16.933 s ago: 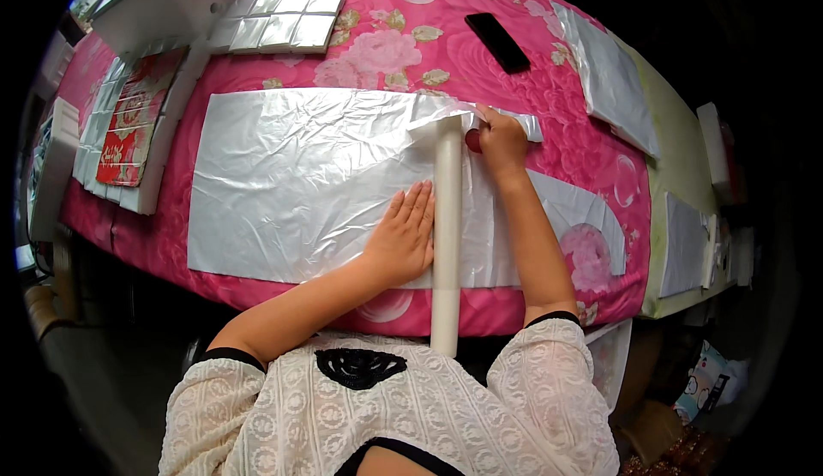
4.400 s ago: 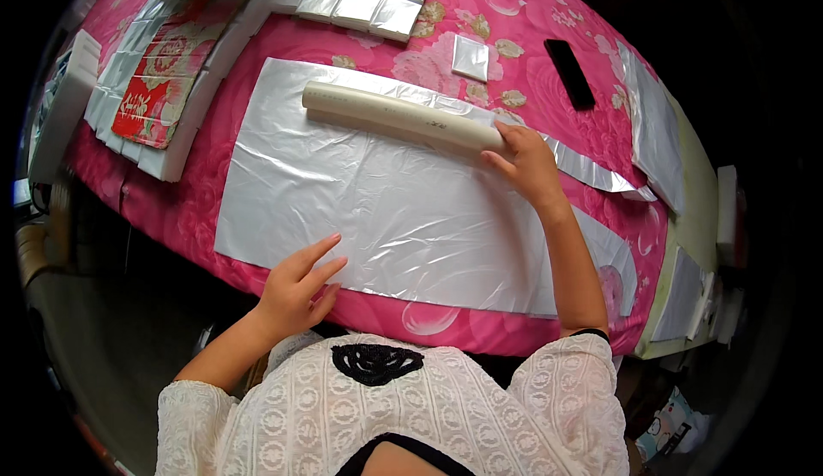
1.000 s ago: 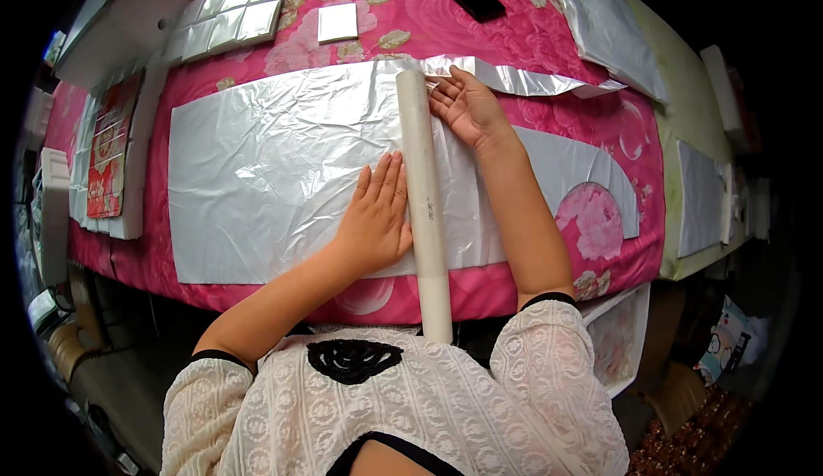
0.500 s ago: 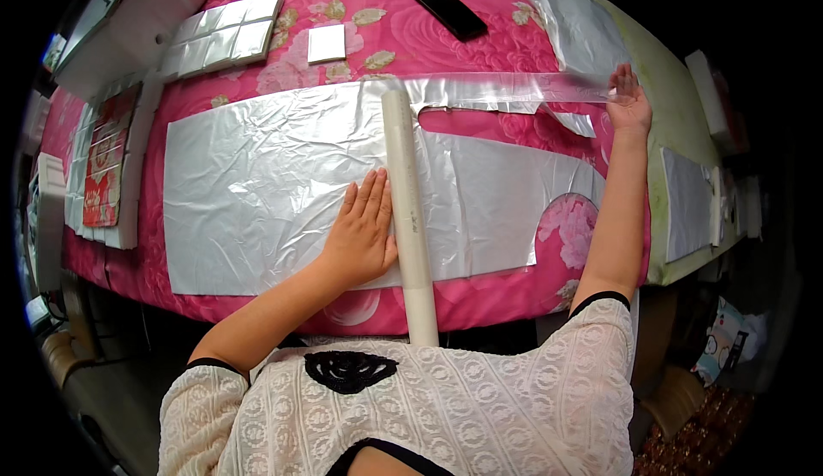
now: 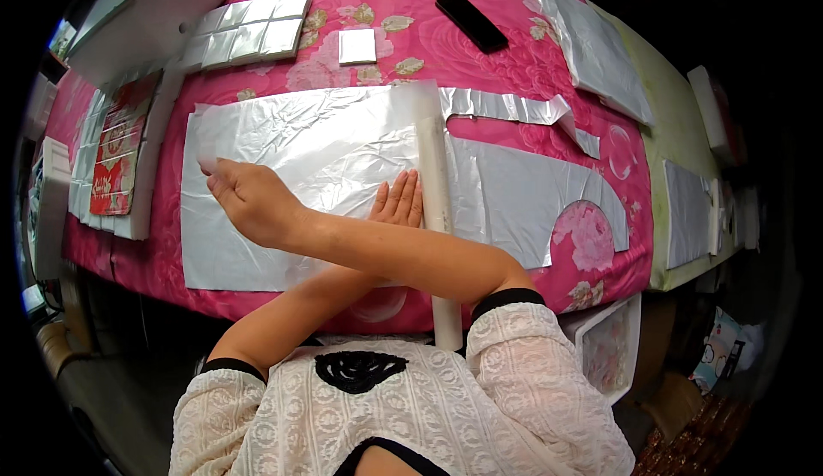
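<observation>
A silver-grey plastic sheet (image 5: 227, 262) with rounded cut-outs at its right end lies across the pink flowered cloth. A pale tube (image 5: 438, 189) rests crosswise on it, its near end toward my body. My left hand (image 5: 399, 201) lies flat on the sheet, fingers stretched out beside the tube's left side. Crossing over my left forearm, my right hand (image 5: 255, 204) is closed in a pinch at the sheet's left side. It grips the edge of a thin translucent plastic film (image 5: 208, 129), which spreads leftward from the tube over the sheet.
Beyond the sheet are a black phone (image 5: 472, 23), a small white square packet (image 5: 357, 47) and rows of similar packets (image 5: 249, 39). At left stand a white box (image 5: 154, 26) and a red package (image 5: 124, 154). Folded silver plastic (image 5: 591, 56) lies far right; a white bin (image 5: 610, 347) sits below.
My right hand has swung from the far right across to the left, bringing the translucent film over the tube. My left hand stays flat beside the tube.
</observation>
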The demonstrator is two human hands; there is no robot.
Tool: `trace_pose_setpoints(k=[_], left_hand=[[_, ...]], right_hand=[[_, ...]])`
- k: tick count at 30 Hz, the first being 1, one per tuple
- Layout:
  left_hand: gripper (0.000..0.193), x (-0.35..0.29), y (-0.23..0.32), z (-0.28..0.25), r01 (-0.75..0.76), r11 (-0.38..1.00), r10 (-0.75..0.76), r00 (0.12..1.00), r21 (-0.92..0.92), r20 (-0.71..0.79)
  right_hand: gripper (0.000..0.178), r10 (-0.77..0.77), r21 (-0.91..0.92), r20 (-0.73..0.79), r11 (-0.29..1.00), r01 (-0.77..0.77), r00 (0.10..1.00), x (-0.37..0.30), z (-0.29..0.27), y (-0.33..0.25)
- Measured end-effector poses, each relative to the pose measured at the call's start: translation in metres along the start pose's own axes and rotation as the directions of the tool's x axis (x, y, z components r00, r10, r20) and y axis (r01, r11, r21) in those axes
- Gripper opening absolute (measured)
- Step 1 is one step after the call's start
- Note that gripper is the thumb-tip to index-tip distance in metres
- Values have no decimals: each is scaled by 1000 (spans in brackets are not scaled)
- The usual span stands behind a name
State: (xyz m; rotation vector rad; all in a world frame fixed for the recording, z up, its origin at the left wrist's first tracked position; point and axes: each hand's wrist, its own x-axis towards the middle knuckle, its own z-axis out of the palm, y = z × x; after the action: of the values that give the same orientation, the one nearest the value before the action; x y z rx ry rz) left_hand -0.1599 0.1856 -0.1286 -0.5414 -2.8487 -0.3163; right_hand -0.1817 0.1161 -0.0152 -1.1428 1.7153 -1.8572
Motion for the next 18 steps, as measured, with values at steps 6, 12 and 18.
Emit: trace_pose_setpoints(k=[6,12,18], left_hand=[[71,5,6,-4,49,991,-37,995,-122,97],[67,-3,2,2,58,998,-57,998,-35,14],[66,2,10,-30,133,957,-91,981,-257,168]], right_hand=[[43,262,-306,194,932,-195,945,25,86,35],[52,-132,-306,283,926,220,950,-16,27,11],[42,-159,-735,187,632,246,969,-115,-145,-17]])
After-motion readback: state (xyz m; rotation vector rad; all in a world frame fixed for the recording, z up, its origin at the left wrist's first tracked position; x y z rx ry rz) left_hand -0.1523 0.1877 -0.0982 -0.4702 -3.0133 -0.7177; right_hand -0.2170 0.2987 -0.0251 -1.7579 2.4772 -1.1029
